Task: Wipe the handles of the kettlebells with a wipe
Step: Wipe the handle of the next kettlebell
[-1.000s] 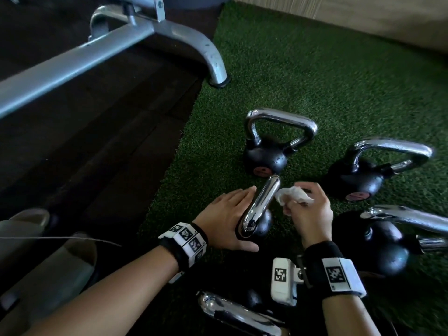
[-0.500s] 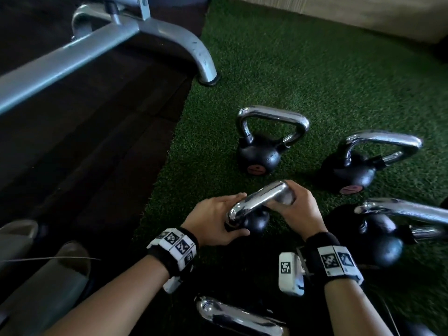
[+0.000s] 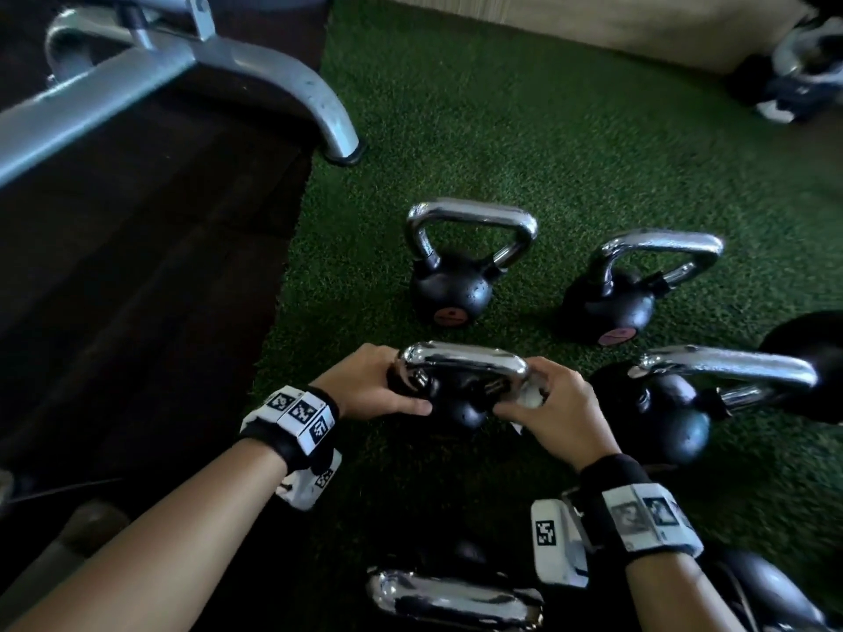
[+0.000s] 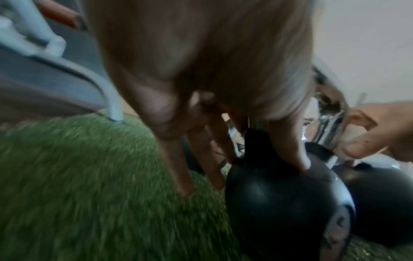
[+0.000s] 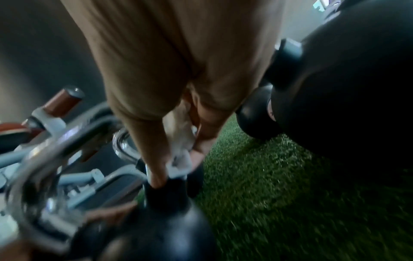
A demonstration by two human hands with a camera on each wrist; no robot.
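A small black kettlebell [image 3: 456,405] with a chrome handle [image 3: 460,362] stands on the green turf between my hands, its handle lying crosswise to me. My left hand [image 3: 365,385] clasps its left shoulder, thumb on the ball [image 4: 279,203] and fingers [image 4: 214,167] reaching down the far side. My right hand [image 3: 556,403] pinches a crumpled white wipe [image 3: 531,396] around the right leg of the handle. In the right wrist view the wipe [image 5: 181,141] sits bunched between thumb and fingers, just above the black neck of the kettlebell [image 5: 165,194].
Two more small kettlebells [image 3: 449,289] [image 3: 611,303] stand behind. A larger one [image 3: 661,412] is close on the right, and another chrome handle [image 3: 451,599] lies near my forearms. A grey bench frame [image 3: 273,70] stands on the dark floor [image 3: 137,266] to the left.
The kettlebell has turned so its handle now lies crosswise. My right hand slid the wipe from the handle's top to its right leg. My left hand went from a flat touch to clasping the left side.
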